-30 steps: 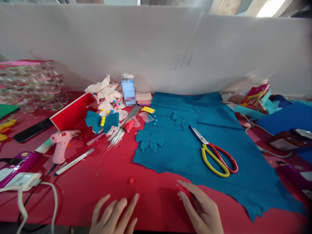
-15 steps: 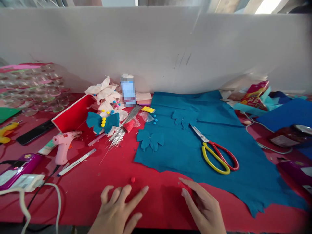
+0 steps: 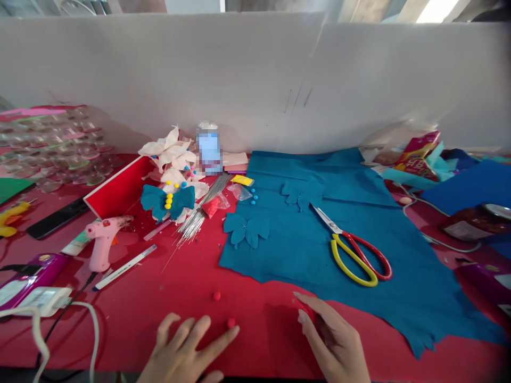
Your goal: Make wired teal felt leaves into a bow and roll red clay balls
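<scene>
My left hand [image 3: 181,346] hovers low over the red tabletop with its fingers spread and nothing in them. Just beyond its index fingertip lies a small red ball [image 3: 231,322]. A second red ball [image 3: 216,296] rests slightly farther back. On the right, my right hand [image 3: 333,338] is curled, thumb and fingers around a red lump [image 3: 306,307] that is mostly hidden. Beyond that hand spreads a teal cloth [image 3: 287,250], where scissors [image 3: 355,255] with one yellow and one red handle lie with blades slightly apart.
Butterfly-shaped teal cutouts [image 3: 246,230] lie on the cloth. A teal butterfly with yellow balls [image 3: 169,201], thin wires [image 3: 194,223] and a red packet [image 3: 211,206] sit back left. A pink glue gun [image 3: 101,239], a pen [image 3: 125,267] and cables [image 3: 93,330] occupy the left.
My left hand has drawn back slightly toward me and left. A second red ball now shows at its index fingertip. My right hand stays almost still.
</scene>
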Motion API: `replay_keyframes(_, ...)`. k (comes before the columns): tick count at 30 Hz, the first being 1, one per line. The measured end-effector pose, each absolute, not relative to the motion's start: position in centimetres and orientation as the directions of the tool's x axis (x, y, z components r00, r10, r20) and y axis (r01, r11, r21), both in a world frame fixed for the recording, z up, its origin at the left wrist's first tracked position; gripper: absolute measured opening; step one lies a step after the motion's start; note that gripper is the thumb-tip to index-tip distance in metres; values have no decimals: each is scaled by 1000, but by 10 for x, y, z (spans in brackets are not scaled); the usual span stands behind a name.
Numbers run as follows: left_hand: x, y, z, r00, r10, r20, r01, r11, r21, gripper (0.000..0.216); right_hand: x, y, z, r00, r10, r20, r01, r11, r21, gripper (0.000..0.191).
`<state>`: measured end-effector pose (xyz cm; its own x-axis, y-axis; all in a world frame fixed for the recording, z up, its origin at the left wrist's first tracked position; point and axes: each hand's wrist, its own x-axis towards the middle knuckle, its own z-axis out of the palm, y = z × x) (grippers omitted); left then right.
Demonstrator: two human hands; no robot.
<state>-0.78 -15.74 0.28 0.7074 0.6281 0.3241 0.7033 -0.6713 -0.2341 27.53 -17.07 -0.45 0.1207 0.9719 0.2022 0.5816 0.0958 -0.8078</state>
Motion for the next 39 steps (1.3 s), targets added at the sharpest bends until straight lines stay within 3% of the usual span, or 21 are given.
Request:
replay_keyframes(2,-6,-156,2,733,606,310,675,-704,-221,50,275,-171,-4,117,971,207,582,102,-807,25)
replay_keyframes(8,-21,-150,-1,640,719,271,766,-622,-162,54,275,-172,-5,121,966,229,591,115,-798,26)
replay_keyframes(18,2,-141,-6,451,835,314,832,-521,191,32,276,-172,-6,121,966,228,582,117,-805,25)
replay_keyframes(27,6,-121,-6,408,830,382,815,-519,257,21,278,-173,-7,139,966,218,561,104,-821,26)
replay_keyframes(39,8,-120,1,395,885,245,801,-462,380,19,277,-173,-6,135,964,229,583,109,-805,26)
